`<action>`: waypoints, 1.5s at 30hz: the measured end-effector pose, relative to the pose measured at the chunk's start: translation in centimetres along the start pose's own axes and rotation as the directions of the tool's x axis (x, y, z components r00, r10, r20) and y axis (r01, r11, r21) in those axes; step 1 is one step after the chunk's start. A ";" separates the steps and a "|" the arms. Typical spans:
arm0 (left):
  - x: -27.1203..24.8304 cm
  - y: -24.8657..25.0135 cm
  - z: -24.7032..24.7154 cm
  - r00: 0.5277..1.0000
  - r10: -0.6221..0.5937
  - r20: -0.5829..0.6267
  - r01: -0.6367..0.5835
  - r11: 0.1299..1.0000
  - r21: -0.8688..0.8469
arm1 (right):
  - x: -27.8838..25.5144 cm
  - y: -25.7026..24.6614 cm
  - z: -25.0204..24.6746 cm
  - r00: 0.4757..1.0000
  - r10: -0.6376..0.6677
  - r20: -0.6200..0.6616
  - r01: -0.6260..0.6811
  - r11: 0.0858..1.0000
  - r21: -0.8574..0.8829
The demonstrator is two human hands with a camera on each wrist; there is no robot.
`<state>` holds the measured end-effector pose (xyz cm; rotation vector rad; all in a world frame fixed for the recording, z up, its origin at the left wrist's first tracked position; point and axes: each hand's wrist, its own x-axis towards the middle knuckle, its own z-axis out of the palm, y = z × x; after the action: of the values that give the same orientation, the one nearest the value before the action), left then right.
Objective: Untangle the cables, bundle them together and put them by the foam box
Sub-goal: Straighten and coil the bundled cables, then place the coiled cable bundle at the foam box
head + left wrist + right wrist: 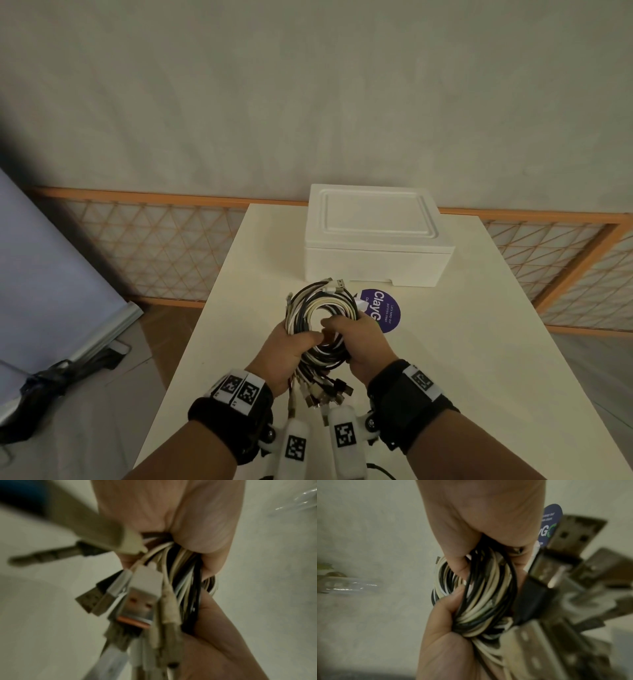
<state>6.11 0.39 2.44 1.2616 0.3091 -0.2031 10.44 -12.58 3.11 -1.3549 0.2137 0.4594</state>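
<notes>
A coil of black and white cables [322, 308] is held above the cream table [462, 359], a short way in front of the white foam box [373, 236]. My left hand [291, 346] grips the coil's near left side and my right hand [359, 339] grips its near right side. Both hands have their fingers curled round the strands. USB plugs [325, 394] hang in a bunch below the hands. In the left wrist view the cables [185, 574] and plugs [140, 599] fill the frame, held by the left hand [197, 527]. The right wrist view shows the right hand [471, 527] wrapped round the coil [484, 601].
A round purple sticker [387, 310] lies on the table just behind the coil. An orange lattice fence [154, 246] runs behind the table. A folded grey screen [51, 291] leans at the left, with a dark stand [51, 380] on the floor.
</notes>
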 end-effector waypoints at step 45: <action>0.1 -0.5 -4.8 0.942 -0.122 -0.312 0.094 0.990 -0.103 | 17.0 -2.1 -7.0 0.952 0.270 -0.145 -0.194 0.898 0.395</action>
<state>5.49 4.88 0.68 1.1903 0.6601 -0.0779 27.30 -16.41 -3.45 -0.9954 0.6046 0.4563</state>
